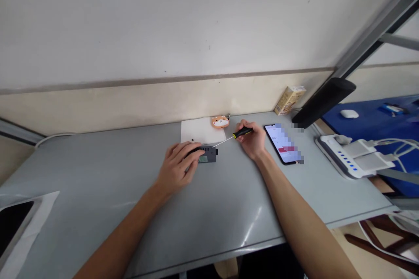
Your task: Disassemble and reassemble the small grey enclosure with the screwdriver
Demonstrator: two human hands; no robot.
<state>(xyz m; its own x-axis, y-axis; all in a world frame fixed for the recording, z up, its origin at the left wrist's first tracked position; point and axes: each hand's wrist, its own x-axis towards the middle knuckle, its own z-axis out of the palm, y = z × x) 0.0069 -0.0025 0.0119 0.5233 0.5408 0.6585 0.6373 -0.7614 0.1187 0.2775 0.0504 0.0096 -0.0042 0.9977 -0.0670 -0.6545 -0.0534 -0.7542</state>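
Note:
Under the fingers of my left hand [179, 165] lies a small black box-shaped device [212, 155] with slots along its edge and a green label on top. My left fingers are closed over it and hide its left part. My right hand [251, 138] grips the black and yellow handle of a screwdriver [241, 132]. Its thin shaft points left and down, with the tip at the device's upper right edge. Behind the device lies a white sheet of paper [196, 128], with a tiny dark piece [192, 140] on it.
An orange animal-face pouch [220, 122] sits by the wall. A phone [282, 144] with a lit screen lies right of my right hand. Farther right are a carton [289, 101], a black cylinder [322, 102] and a power strip [352, 157] with chargers. A dark-screened device [15, 222] is at far left.

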